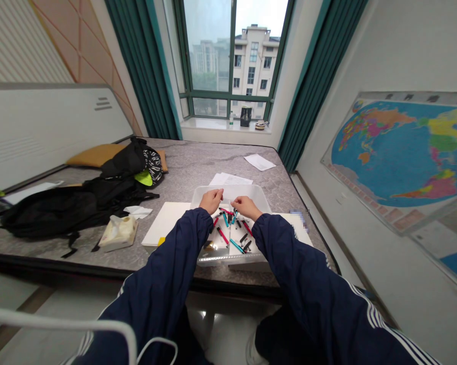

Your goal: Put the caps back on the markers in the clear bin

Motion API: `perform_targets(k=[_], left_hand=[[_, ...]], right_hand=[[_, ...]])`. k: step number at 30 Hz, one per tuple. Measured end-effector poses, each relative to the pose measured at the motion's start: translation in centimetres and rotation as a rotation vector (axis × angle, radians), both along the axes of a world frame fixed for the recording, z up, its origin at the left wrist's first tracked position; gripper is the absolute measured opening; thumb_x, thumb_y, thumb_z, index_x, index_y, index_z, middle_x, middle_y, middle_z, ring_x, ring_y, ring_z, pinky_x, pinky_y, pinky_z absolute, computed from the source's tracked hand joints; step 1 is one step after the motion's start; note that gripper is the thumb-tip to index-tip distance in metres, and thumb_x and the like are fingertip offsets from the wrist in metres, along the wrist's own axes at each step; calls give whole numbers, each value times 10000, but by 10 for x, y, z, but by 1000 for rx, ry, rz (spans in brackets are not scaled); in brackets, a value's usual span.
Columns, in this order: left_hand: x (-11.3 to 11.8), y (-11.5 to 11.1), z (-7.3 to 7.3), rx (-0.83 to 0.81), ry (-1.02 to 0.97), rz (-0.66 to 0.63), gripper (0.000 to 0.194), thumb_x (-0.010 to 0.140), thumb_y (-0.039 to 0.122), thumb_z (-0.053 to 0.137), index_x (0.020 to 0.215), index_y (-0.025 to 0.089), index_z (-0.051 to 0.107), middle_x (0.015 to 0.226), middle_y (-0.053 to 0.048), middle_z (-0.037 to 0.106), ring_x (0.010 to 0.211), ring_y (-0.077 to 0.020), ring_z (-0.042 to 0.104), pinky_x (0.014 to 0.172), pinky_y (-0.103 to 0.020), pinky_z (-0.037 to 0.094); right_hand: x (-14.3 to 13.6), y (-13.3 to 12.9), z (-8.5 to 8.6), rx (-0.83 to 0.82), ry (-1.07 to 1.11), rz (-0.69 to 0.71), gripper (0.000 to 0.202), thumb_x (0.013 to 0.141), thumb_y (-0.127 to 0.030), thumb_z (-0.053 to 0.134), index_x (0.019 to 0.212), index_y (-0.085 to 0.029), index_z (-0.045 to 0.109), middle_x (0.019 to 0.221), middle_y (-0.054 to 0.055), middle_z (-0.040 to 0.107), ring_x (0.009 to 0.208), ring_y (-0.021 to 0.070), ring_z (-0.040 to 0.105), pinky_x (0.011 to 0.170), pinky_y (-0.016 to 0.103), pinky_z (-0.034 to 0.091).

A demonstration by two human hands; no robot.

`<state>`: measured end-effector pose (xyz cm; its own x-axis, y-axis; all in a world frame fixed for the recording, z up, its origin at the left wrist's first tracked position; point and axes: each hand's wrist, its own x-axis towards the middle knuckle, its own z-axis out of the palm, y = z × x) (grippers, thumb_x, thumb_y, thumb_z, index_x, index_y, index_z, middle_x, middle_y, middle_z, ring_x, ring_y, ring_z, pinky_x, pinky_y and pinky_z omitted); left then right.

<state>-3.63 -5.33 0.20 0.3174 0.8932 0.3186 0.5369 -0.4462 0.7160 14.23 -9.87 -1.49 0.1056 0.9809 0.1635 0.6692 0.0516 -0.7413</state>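
A clear plastic bin (265, 197) stands near the front edge of the grey surface in front of me. Scattered inside it are several pink, teal and black pen pieces, among them a pink one (222, 236) and a teal one (237, 246). Over the bin's left side, my left hand (212, 201) has its fingers drawn together in a pinch. My right hand (247, 207) is closed likewise on the other side, its fingertips pointing at the left hand, a small gap between them. Whatever either pinch holds is too small to make out.
White boards or boxes (163, 220) lie beneath and beside the bin. A tissue box (118, 234) and a black backpack (64, 208) are to the left. Papers (259, 162) lie farther back, before the window. A wall with a map (399, 157) borders the right side.
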Motion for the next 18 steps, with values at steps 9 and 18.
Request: perform_targets(k=[9,18], left_hand=[[1,-16,-24,-703,546,-317,186,879,223,472,881,159,647,594,-4,650,423,-118,525,468,-221,405],[1,-19,-21,-706,519,-290,199,830,157,499,974,169,637,668,-10,694,428,-106,542,468,-196,431]], right_hand=[[-5,-15,-4,-693,-401,229,165,801,-178,581,729,-122,719,700,96,717,568,155,651,519,209,477],[-11,-29,2,-613,-475,342,177,799,-206,606,892,-125,733,789,105,743,641,172,693,543,207,499]])
